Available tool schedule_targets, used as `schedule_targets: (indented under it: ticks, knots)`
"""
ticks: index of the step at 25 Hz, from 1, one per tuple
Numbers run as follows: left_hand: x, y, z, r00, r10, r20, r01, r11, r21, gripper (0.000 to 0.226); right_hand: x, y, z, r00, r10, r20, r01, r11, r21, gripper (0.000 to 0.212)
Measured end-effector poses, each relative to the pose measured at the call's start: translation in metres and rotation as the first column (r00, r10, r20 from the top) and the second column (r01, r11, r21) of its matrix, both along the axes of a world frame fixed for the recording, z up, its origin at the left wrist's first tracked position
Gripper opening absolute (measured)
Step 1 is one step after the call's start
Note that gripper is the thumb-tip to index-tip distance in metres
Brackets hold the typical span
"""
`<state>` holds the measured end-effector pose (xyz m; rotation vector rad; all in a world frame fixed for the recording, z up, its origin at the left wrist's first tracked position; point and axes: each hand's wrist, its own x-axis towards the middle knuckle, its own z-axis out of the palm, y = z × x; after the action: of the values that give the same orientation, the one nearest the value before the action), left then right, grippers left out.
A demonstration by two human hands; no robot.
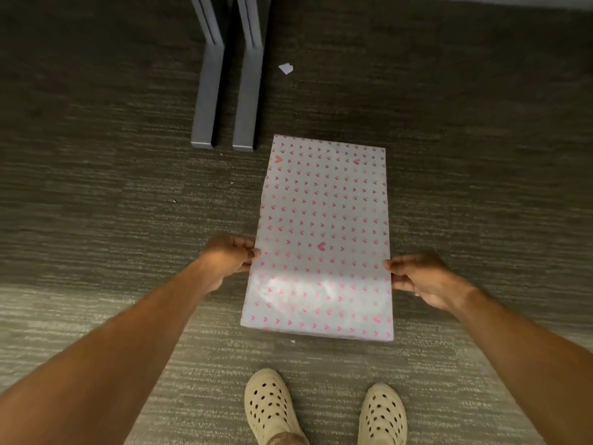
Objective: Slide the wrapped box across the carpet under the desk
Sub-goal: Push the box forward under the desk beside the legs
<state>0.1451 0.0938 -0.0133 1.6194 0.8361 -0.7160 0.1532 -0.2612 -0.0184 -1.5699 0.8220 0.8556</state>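
A long flat box wrapped in white paper with small pink hearts [324,232] lies on the grey carpet, its long side pointing away from me. My left hand [229,256] grips its left edge near the near end, fingers curled on the rim. My right hand [420,279] holds the right edge at about the same height. The far end of the box reaches into the shadow beneath the desk.
Two grey desk feet [208,101] [248,101] run along the carpet just left of the box's far end. A small white paper scrap [285,68] lies beyond them. My two beige clogs [271,409] [383,415] stand behind the box. A pale wall base [481,0] runs at the top.
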Motion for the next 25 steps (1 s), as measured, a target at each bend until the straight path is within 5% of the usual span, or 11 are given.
schedule_targets:
  ticks: [5, 11, 25]
  knots:
    - [0.062, 0.005, 0.014, 0.983, -0.102, 0.152, 0.108, 0.994, -0.032, 0.012, 0.062, 0.005, 0.009, 0.990, 0.074, 0.121, -0.079, 0.996, 0.039, 0.009]
    - [0.145, -0.013, -0.003, 0.987, -0.049, 0.154, 0.031, 0.993, 0.115, 0.006, 0.159, 0.001, -0.010, 0.982, 0.106, 0.155, -0.097, 0.993, -0.059, 0.008]
    - [0.292, 0.006, -0.074, 0.961, 0.053, 0.272, -0.084, 0.991, 0.104, 0.020, 0.303, 0.039, -0.067, 0.949, 0.178, 0.261, -0.151, 0.981, -0.119, 0.007]
